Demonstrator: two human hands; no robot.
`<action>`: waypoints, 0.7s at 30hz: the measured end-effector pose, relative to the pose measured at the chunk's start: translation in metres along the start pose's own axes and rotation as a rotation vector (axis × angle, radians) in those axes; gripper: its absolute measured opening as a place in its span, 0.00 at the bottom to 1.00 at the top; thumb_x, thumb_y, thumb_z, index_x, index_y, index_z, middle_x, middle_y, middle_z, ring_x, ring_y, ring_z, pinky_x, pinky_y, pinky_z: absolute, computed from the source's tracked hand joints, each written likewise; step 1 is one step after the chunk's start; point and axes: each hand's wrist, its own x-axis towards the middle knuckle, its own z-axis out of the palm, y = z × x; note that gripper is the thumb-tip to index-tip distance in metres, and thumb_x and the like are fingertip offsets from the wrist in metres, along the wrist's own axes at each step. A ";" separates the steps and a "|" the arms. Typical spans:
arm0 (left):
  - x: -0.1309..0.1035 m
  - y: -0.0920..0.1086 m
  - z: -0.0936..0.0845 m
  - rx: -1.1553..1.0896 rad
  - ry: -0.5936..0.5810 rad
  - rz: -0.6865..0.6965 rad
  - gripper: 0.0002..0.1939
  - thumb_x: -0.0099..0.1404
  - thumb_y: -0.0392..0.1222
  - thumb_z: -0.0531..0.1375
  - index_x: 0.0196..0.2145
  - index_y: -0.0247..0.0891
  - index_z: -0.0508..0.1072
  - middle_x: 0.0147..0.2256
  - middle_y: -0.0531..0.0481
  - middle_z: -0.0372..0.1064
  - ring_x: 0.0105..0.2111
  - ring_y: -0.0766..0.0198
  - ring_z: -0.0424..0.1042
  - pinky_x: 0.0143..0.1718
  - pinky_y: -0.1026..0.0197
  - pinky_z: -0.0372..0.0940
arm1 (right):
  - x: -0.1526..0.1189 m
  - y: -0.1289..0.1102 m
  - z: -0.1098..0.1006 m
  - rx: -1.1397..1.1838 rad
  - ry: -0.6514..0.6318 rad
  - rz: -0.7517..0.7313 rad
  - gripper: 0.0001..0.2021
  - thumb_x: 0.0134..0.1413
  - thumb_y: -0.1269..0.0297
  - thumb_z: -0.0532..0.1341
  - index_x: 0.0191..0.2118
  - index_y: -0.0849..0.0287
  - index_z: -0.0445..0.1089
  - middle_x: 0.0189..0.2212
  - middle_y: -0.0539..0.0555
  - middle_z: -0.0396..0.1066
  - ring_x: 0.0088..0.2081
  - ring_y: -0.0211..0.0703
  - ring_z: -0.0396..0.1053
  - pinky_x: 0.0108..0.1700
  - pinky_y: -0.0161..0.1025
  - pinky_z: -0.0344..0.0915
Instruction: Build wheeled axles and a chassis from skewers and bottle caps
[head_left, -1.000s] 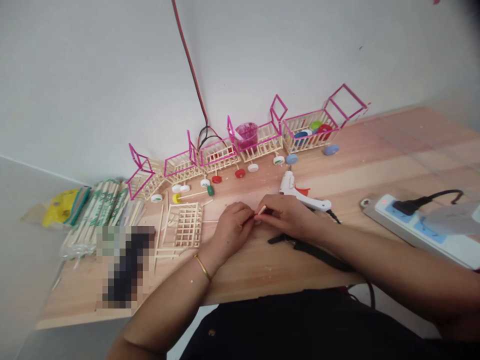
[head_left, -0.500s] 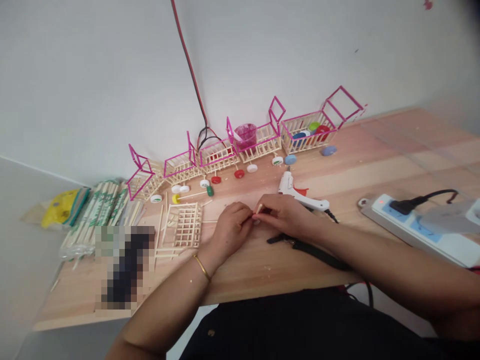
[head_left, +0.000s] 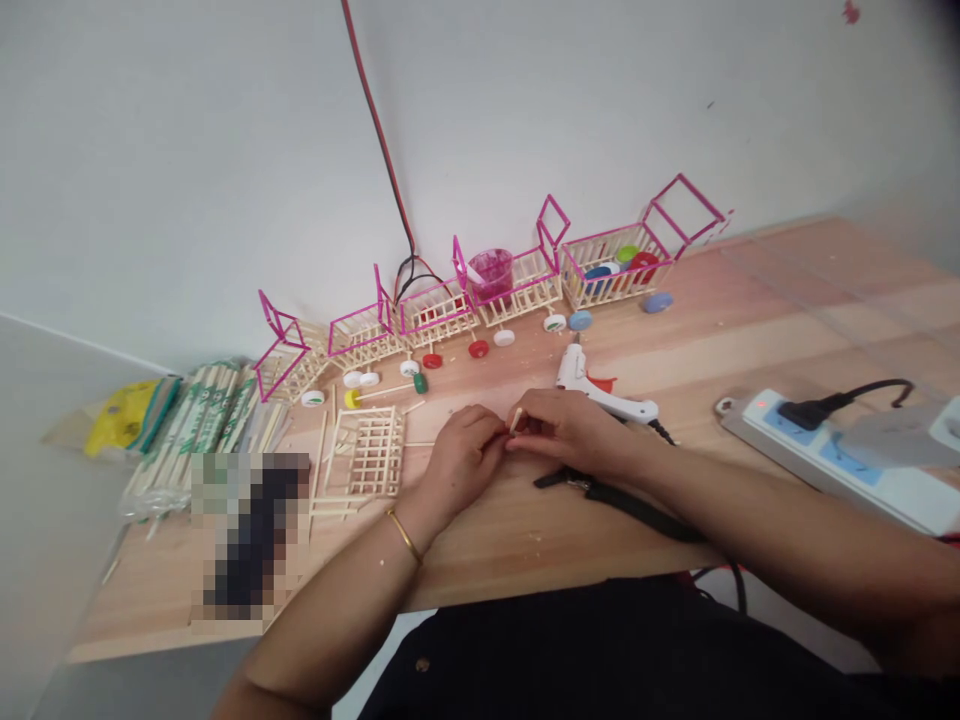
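My left hand (head_left: 466,452) and my right hand (head_left: 564,428) meet fingertip to fingertip just above the wooden table. Between the right thumb and fingers a short piece of wooden stick (head_left: 517,418) pokes up. The left fingers are pinched together against the right ones; what they grip is hidden. To the left of my left hand lies a small stick-built basket frame (head_left: 375,452) with loose sticks around it. Behind my right hand rests a white glue gun (head_left: 600,385) with an orange trigger. Black-handled pliers (head_left: 637,508) lie under my right forearm.
Along the wall stand several stick-built carts (head_left: 442,318) with pink rims and bottle-cap wheels. An axle with caps (head_left: 386,391) lies before them. Bundled sticks (head_left: 206,420) and a yellow bag (head_left: 127,415) are at left. A power strip (head_left: 832,450) sits at right.
Both hands stay almost in place, still together. The stick piece in the right fingers has shifted very slightly; nothing else visibly differs.
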 end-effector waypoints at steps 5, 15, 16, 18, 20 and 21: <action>-0.001 0.000 -0.001 0.011 0.001 -0.008 0.06 0.64 0.37 0.55 0.32 0.36 0.71 0.31 0.46 0.67 0.34 0.62 0.66 0.36 0.59 0.63 | -0.001 -0.001 -0.001 -0.019 0.010 -0.043 0.06 0.57 0.63 0.59 0.35 0.59 0.69 0.30 0.53 0.70 0.32 0.39 0.67 0.36 0.36 0.61; -0.003 -0.003 -0.005 0.184 0.087 -0.061 0.23 0.57 0.49 0.64 0.46 0.36 0.69 0.43 0.42 0.69 0.45 0.53 0.65 0.47 0.48 0.61 | 0.000 0.000 -0.007 0.226 0.103 0.100 0.08 0.56 0.60 0.60 0.34 0.59 0.71 0.31 0.51 0.73 0.31 0.37 0.68 0.34 0.34 0.63; -0.003 -0.004 -0.005 0.176 0.090 -0.064 0.23 0.56 0.49 0.64 0.47 0.36 0.68 0.43 0.42 0.69 0.45 0.53 0.66 0.47 0.48 0.61 | 0.000 0.000 -0.007 0.253 0.119 0.108 0.08 0.55 0.60 0.60 0.34 0.59 0.71 0.31 0.51 0.73 0.31 0.37 0.69 0.34 0.34 0.64; -0.003 -0.004 -0.005 0.138 0.106 -0.065 0.24 0.56 0.48 0.65 0.48 0.37 0.67 0.43 0.43 0.69 0.45 0.55 0.66 0.47 0.49 0.62 | -0.001 0.000 -0.007 0.285 0.150 0.116 0.08 0.55 0.60 0.60 0.34 0.58 0.71 0.32 0.51 0.73 0.33 0.38 0.69 0.35 0.34 0.64; -0.003 -0.004 -0.005 0.085 0.114 -0.069 0.23 0.57 0.47 0.64 0.49 0.39 0.67 0.42 0.44 0.70 0.43 0.56 0.68 0.45 0.51 0.63 | -0.001 0.000 -0.008 0.290 0.175 0.125 0.08 0.54 0.60 0.61 0.33 0.58 0.71 0.32 0.51 0.73 0.34 0.39 0.69 0.36 0.35 0.64; -0.003 -0.003 -0.005 0.061 0.113 -0.076 0.22 0.58 0.46 0.63 0.49 0.39 0.67 0.42 0.45 0.71 0.43 0.57 0.69 0.44 0.51 0.64 | 0.000 0.000 -0.008 0.288 0.183 0.129 0.08 0.54 0.59 0.61 0.33 0.58 0.71 0.32 0.51 0.73 0.34 0.39 0.69 0.37 0.35 0.64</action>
